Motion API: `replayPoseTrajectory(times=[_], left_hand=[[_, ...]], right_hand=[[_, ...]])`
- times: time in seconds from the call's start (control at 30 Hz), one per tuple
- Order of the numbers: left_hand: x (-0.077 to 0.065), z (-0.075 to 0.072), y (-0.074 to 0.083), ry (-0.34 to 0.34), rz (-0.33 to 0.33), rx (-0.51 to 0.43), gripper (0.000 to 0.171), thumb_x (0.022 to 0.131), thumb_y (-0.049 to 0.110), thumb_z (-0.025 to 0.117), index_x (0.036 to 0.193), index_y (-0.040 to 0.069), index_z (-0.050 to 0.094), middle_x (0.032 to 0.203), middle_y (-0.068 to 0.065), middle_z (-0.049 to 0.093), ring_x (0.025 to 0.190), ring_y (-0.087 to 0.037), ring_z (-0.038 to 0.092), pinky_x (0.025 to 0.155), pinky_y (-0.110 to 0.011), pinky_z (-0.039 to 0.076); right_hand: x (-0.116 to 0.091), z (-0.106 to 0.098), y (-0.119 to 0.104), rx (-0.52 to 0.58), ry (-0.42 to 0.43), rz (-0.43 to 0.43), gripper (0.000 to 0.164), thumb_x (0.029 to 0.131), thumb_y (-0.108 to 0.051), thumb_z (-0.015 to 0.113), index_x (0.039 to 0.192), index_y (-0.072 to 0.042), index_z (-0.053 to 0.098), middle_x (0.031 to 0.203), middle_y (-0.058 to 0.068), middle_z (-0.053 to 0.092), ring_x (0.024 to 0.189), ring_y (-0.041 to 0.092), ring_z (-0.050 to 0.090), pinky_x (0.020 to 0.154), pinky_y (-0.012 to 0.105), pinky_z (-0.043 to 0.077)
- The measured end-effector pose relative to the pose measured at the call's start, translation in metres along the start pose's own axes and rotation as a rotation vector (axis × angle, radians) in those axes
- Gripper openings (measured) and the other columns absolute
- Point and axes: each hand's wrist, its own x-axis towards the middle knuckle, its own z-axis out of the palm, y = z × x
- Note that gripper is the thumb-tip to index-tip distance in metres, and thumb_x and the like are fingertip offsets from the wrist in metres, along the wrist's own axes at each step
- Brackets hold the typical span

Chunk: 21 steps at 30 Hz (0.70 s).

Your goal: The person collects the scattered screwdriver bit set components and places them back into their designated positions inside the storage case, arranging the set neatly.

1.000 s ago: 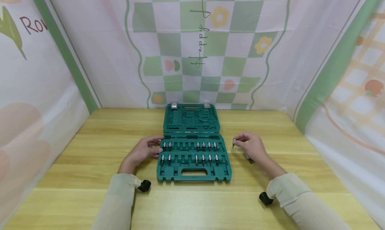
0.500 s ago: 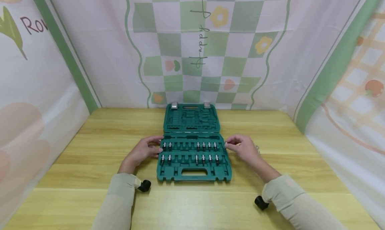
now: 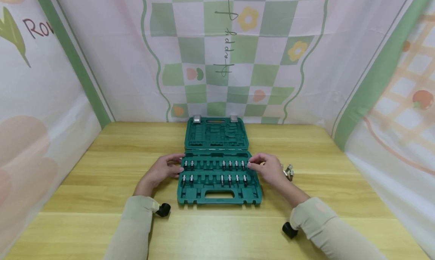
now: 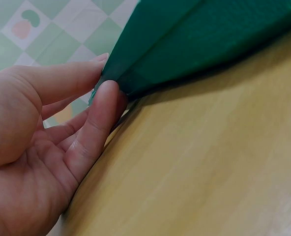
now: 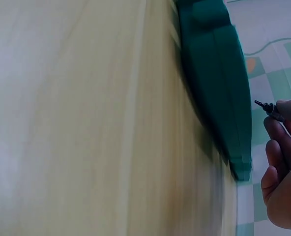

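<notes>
A green plastic tool case (image 3: 195,195) lies opened flat on the table, its lid (image 3: 217,133) folded to the back. Two rows of bit sockets (image 3: 230,181) stand in its tray, with vacant slots in the middle of each row. My left hand (image 3: 164,168) grips the case's left edge, thumb and fingertips at the rim and side wall (image 4: 185,54). Between thumb and index finger, my right hand (image 3: 268,168) pinches a small bit socket (image 5: 275,112) with a dark, thin tip. That hand is over the right end of the back row.
Several loose bit sockets (image 3: 290,172) lie on the wooden table (image 3: 217,229) just right of my right hand, partly hidden by it. Patterned cloth (image 3: 217,52) hangs behind the table and at both sides.
My right hand has moved left with the bit socket, from beside the case to its right edge. The loose bit sockets behind it show more. My left hand stays put.
</notes>
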Motion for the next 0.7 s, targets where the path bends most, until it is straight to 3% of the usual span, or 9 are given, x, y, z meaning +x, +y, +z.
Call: replayPoseTrajectory(times=[0.7], left_hand=[[0.0, 0.0, -0.001, -0.004, 0.009, -0.006, 0.054, 0.093, 0.0, 0.064, 0.143, 0.007, 0.048, 0.13, -0.022, 0.046, 0.099, -0.027, 0.059, 0.079, -0.038, 0.057]], right_hand=[[0.004, 0.032, -0.024, 0.069, -0.061, -0.038, 0.005, 0.087, -0.009, 0.074, 0.091, -0.008, 0.072, 0.09, 0.002, 0.067, 0.084, 0.021, 0.057, 0.069, 0.034, 0.051]])
